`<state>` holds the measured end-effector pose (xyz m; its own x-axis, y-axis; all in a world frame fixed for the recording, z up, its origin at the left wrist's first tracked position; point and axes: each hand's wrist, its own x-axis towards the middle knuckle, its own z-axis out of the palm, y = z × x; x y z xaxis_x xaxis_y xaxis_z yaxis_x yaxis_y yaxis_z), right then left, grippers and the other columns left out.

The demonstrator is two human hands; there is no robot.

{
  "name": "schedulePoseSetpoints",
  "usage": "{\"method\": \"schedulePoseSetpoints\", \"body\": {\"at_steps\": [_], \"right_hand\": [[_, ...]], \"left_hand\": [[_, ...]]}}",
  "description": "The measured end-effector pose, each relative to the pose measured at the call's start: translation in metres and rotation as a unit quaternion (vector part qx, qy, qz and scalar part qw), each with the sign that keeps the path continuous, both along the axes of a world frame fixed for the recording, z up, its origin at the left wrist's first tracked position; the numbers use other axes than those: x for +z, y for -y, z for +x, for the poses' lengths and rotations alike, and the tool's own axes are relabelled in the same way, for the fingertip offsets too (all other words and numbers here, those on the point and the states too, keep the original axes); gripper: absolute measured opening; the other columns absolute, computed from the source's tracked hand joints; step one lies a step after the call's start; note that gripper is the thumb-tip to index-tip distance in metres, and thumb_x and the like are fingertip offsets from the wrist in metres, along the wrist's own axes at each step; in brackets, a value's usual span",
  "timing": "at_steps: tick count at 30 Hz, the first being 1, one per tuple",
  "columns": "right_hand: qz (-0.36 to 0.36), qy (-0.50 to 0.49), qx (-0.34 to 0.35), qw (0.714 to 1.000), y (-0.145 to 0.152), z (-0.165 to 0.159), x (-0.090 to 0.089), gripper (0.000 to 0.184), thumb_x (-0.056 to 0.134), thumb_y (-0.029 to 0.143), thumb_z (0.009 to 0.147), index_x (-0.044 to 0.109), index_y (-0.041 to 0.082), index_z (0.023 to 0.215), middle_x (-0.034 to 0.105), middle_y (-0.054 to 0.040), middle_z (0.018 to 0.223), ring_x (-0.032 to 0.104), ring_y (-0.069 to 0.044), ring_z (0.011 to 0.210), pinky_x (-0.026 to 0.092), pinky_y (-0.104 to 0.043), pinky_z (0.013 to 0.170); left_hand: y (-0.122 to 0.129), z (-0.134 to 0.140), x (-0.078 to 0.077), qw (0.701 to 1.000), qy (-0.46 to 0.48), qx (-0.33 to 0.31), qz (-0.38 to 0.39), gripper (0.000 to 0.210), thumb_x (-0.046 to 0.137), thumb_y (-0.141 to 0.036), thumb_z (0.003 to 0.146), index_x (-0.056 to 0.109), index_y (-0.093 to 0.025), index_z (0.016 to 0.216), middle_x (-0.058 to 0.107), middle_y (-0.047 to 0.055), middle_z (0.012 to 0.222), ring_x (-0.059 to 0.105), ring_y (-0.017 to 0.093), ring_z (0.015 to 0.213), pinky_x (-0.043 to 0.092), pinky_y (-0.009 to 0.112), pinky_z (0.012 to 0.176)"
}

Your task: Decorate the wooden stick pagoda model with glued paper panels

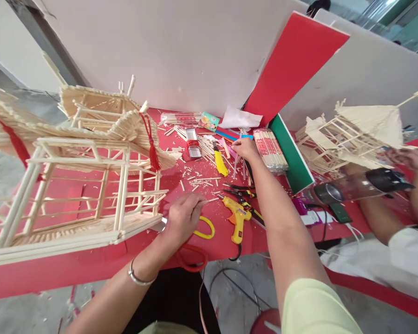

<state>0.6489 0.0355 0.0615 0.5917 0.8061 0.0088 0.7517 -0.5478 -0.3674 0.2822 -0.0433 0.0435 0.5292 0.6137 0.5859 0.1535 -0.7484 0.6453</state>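
Observation:
My left hand (185,214), a bracelet at its wrist, pinches a thin wooden stick (211,200) whose far end points toward the hot glue gun (237,217). The yellow glue gun lies on the red table, its nozzle near that stick. My right hand (245,147) reaches across to the back of the table, fingers closed down among pink and clear strips (235,164). What its fingertips hold, if anything, is hidden. A yellow utility knife (220,160) lies left of it. Scissors with a yellow and red handle (205,228) lie beside my left hand.
A large stick-built pavilion model (121,185) with red tassels stands left. Packed sticks (270,150) lie by a green panel (292,157). Pliers (242,192) and stick scraps cover the middle. At right, a co-worker's hands (409,157) are by another model (355,134) and a clear bottle (355,184).

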Motion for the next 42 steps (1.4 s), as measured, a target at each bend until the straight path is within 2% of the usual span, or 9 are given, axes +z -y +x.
{"method": "schedulePoseSetpoints", "body": {"at_steps": [11, 14, 19, 24, 29, 33, 36, 39, 42], "right_hand": [[0.015, -0.017, 0.089, 0.996, 0.033, -0.035, 0.039, 0.024, 0.068, 0.030, 0.088, 0.085, 0.020, 0.103, 0.083, -0.0035, 0.103, 0.074, -0.022, 0.097, 0.054, -0.030, 0.091], [0.039, -0.120, 0.222, 0.967, 0.071, -0.083, 0.067, 0.033, 0.070, 0.045, 0.090, 0.083, 0.020, 0.108, 0.082, -0.0023, 0.098, 0.073, -0.021, 0.088, 0.056, -0.031, 0.085], [0.110, -0.153, 0.291, 0.938, 0.157, -0.191, 0.094, 0.031, 0.070, 0.053, 0.093, 0.082, 0.031, 0.111, 0.081, -0.0022, 0.104, 0.074, -0.020, 0.087, 0.060, -0.034, 0.080], [0.262, -0.134, 0.238, 0.926, 0.218, -0.267, 0.051, 0.030, 0.076, 0.047, 0.091, 0.079, 0.034, 0.117, 0.077, -0.0042, 0.108, 0.073, -0.022, 0.092, 0.062, -0.038, 0.080], [0.292, -0.180, 0.188, 0.921, 0.245, -0.327, -0.005, 0.022, 0.065, 0.045, 0.098, 0.080, 0.030, 0.103, 0.078, -0.0049, 0.103, 0.074, -0.024, 0.098, 0.061, -0.043, 0.091], [0.259, -0.076, 0.171, 0.948, 0.256, -0.357, -0.015, 0.032, 0.053, 0.046, 0.105, 0.076, 0.027, 0.092, 0.078, -0.0075, 0.097, 0.070, -0.026, 0.099, 0.055, -0.044, 0.095], [0.222, -0.020, 0.131, 0.966, 0.261, -0.360, -0.011, 0.044, 0.045, 0.050, 0.107, 0.071, 0.026, 0.081, 0.076, -0.0076, 0.084, 0.069, -0.026, 0.087, 0.052, -0.041, 0.088], [0.186, -0.065, 0.138, 0.971, 0.262, -0.363, -0.006, 0.057, 0.038, 0.053, 0.109, 0.062, 0.027, 0.064, 0.072, -0.0050, 0.073, 0.069, -0.023, 0.080, 0.052, -0.038, 0.086], [0.155, -0.110, 0.244, 0.951, 0.251, -0.385, -0.005, 0.051, 0.043, 0.050, 0.109, 0.071, 0.027, 0.074, 0.077, -0.0042, 0.086, 0.071, -0.023, 0.090, 0.053, -0.037, 0.094]], "left_hand": [[0.004, 0.003, -0.008, 0.999, 0.030, -0.018, 0.012, 0.014, 0.051, -0.017, 0.103, 0.059, -0.021, 0.092, 0.068, 0.001, 0.079, 0.063, 0.013, 0.068, 0.047, 0.023, 0.064], [0.008, 0.003, -0.005, 0.999, 0.051, -0.019, -0.006, 0.011, 0.050, -0.020, 0.104, 0.061, -0.021, 0.099, 0.069, 0.002, 0.082, 0.064, 0.013, 0.070, 0.049, 0.025, 0.068], [0.027, -0.011, 0.016, 0.982, 0.089, -0.084, -0.141, 0.012, 0.048, -0.017, 0.103, 0.059, -0.019, 0.107, 0.073, 0.006, 0.095, 0.072, 0.016, 0.088, 0.055, 0.028, 0.080], [0.070, -0.056, 0.024, 0.909, 0.161, -0.197, -0.331, 0.026, 0.047, -0.013, 0.100, 0.056, -0.019, 0.123, 0.074, 0.010, 0.112, 0.074, 0.015, 0.085, 0.062, 0.028, 0.078], [0.104, -0.104, 0.000, 0.861, 0.157, -0.223, -0.429, 0.059, 0.050, -0.008, 0.090, 0.046, -0.022, 0.147, 0.074, 0.009, 0.115, 0.075, 0.015, 0.087, 0.065, 0.028, 0.078], [0.122, -0.130, -0.014, 0.807, 0.171, -0.256, -0.504, 0.066, 0.055, -0.017, 0.093, 0.035, -0.021, 0.156, 0.074, 0.013, 0.122, 0.077, 0.019, 0.094, 0.065, 0.028, 0.074], [0.127, -0.159, -0.016, 0.874, 0.113, -0.203, -0.427, 0.054, 0.058, -0.025, 0.099, 0.048, -0.020, 0.152, 0.080, 0.011, 0.107, 0.078, 0.019, 0.088, 0.063, 0.026, 0.072], [0.114, -0.200, -0.023, 0.984, 0.017, -0.004, -0.175, 0.020, 0.063, -0.034, 0.101, 0.077, -0.020, 0.105, 0.078, 0.006, 0.081, 0.072, 0.016, 0.071, 0.059, 0.029, 0.073], [0.089, -0.238, -0.035, 0.987, -0.067, 0.148, 0.014, 0.017, 0.066, -0.034, 0.099, 0.080, -0.024, 0.099, 0.080, 0.009, 0.102, 0.072, 0.025, 0.101, 0.057, 0.041, 0.094]]}}
